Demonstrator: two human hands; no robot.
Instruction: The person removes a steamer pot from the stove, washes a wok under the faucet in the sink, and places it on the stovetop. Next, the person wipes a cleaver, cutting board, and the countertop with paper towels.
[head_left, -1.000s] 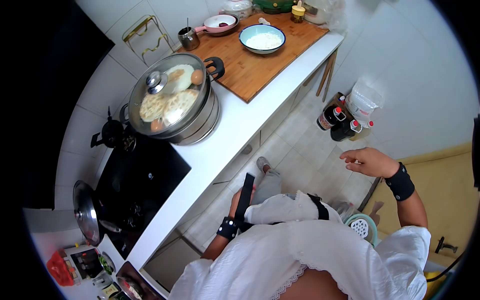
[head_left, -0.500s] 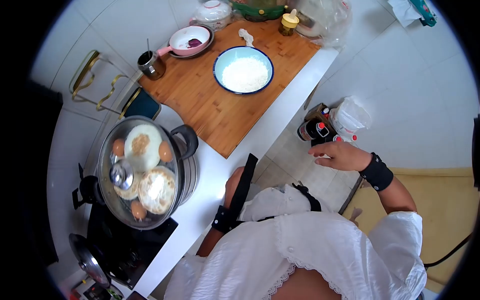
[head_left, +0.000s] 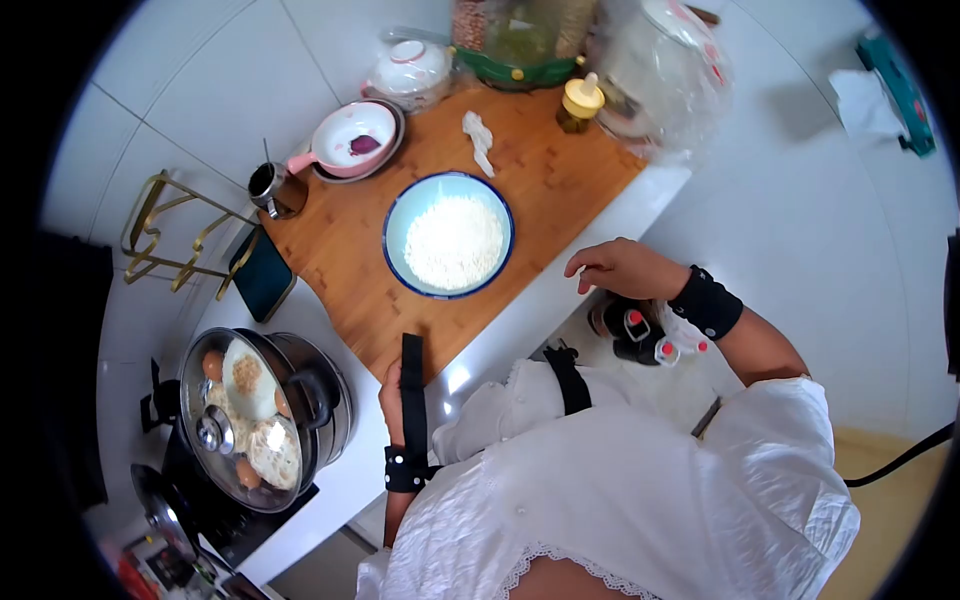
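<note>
**Round pale-blue, dark-rimmed, enamel-looking bowl (head_left: 396,232) ahead, both hands apart from it**

In my head view, the bowl sits on the brown wooden board (head_left: 545,185), heaped with loose white powder (head_left: 455,243). I judge it light, stiff and smooth, its contents easily spilled; opposite sides of the rim offer the best hold. It lies at nine o'clock from my right hand (head_left: 632,268), whose fingers curl loosely around nothing, and at half past twelve from my left hand (head_left: 391,400), near the board's corner, fingers partly behind a flat black strap (head_left: 412,385); their grip I can't tell.
</note>
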